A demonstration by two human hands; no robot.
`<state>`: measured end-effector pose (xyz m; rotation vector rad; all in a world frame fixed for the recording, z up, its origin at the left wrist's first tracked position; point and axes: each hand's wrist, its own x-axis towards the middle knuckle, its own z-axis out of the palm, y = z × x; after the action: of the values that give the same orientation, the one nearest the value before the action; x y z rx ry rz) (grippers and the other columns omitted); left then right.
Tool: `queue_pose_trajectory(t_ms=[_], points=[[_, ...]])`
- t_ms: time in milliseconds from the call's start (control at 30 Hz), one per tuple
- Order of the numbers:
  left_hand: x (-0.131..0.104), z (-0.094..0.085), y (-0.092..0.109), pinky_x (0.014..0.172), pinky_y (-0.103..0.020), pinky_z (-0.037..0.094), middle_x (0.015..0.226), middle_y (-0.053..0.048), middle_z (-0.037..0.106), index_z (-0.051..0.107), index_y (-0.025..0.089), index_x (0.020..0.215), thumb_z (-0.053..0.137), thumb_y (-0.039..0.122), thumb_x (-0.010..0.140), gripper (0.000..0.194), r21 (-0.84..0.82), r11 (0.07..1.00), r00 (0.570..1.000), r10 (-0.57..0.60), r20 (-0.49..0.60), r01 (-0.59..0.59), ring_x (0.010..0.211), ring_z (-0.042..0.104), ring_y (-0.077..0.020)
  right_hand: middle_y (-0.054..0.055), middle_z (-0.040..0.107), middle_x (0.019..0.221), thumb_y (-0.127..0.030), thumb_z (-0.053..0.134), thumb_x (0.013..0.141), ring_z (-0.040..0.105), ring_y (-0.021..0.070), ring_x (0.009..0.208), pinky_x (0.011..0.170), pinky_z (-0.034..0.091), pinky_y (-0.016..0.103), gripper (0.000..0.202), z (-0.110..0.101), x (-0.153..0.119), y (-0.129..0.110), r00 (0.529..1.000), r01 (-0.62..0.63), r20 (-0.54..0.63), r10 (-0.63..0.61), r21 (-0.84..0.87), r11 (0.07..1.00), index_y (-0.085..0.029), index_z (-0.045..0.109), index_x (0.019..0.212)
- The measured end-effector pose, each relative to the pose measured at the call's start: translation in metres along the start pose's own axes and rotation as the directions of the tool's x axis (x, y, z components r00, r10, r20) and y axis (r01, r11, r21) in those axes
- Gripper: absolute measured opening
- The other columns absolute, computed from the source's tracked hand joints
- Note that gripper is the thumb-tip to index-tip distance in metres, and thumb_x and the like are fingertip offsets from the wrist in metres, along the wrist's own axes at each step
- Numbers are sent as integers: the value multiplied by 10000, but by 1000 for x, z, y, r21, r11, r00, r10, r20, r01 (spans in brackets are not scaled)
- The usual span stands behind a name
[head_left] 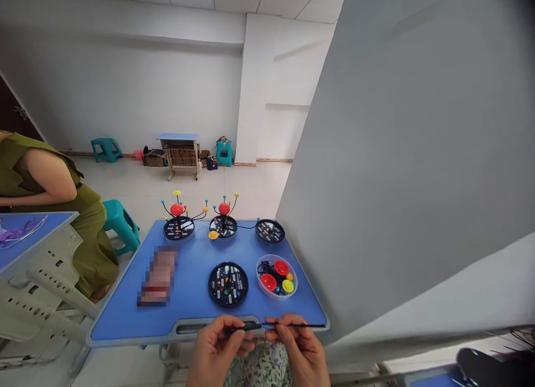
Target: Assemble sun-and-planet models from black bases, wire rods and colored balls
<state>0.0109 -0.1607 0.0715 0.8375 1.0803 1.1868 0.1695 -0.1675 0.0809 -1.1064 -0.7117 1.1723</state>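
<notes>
Above the desk's near edge, my left hand (219,342) pinches a short black rod (253,326). Between the thumb and fingers of my right hand (300,351) is a longer, thin black rod (312,325). The two rods point at each other, their inner ends very close; whether they touch I cannot tell. Just beyond my hands lies a black round base (228,285) printed with planets and labels. To its right, a clear plastic bowl (296,289) holds red half-balls (268,283), a yellow cup-shaped piece (287,286), small balls and black rods.
Two planet models with red centre balls (177,209) (224,209) stand along the blue desk's (188,275) far edge, beside another round base (270,231). A blurred-out item (159,276) lies left. A grey wall (376,180) borders the right; a person (87,225) sits left.
</notes>
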Motion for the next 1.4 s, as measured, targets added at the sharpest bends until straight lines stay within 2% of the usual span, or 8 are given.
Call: queue_pose_trajectory(t_ms=[167,367,600,867,1000,1133,1267,1400], points=[[-1,1,1,584,-297,605,739,-72,799,702,179,754,784,567,633,415,8,1000,1000,6,-11,-6,633,744,-217,31,745,684,-470,842,622,656,175,563,675,547,307,336,0,0,-2,1000,-4,12,5,-26,1000,-208,677,751],[1,0,-2,604,-300,606,767,-81,805,696,180,770,762,579,655,421,10,1000,1000,8,24,-9,628,746,-214,25,743,693,-468,832,641,646,166,561,670,543,294,324,0,-1,-3,1000,0,26,2,-47,999,-213,668,756],[12,-12,-14,667,-313,608,806,-89,807,697,173,820,775,536,673,399,8,998,987,-69,147,68,705,756,-226,27,744,725,-475,826,648,632,156,562,660,542,289,328,-1,0,-1,999,8,36,-7,-46,999,-212,661,755],[13,-14,-15,657,-309,605,812,-92,805,706,169,809,801,526,641,405,-6,993,984,-119,134,121,700,751,-221,47,759,777,-472,820,658,653,170,569,667,559,310,330,-1,0,-1,999,-11,34,13,-53,999,-205,666,773],[8,-9,-12,670,-313,605,809,-99,805,708,173,814,767,545,677,401,30,997,989,-70,126,67,714,755,-230,58,772,819,-455,854,610,686,194,612,665,567,314,350,-4,2,3,998,-27,51,29,-37,999,-204,685,785],[9,-7,-11,716,-319,603,824,-102,806,709,180,839,746,545,705,391,61,997,983,-52,178,42,764,759,-240,70,779,794,-459,887,535,682,197,572,621,568,313,392,-8,6,8,995,-75,62,78,-47,996,-196,726,777],[12,-8,-13,743,-322,600,848,-102,807,706,183,852,731,547,721,388,64,997,976,-56,208,43,796,759,-241,80,771,751,-513,861,544,645,174,509,566,551,295,374,-9,10,6,994,-68,74,77,-121,990,-178,750,666],[11,-8,-12,742,-332,603,843,-103,807,705,184,834,723,546,729,377,81,996,976,-49,214,32,800,759,-250,86,767,768,-516,855,553,627,164,507,578,544,300,360,-6,10,-1,995,-40,82,53,-148,988,-176,756,615]])
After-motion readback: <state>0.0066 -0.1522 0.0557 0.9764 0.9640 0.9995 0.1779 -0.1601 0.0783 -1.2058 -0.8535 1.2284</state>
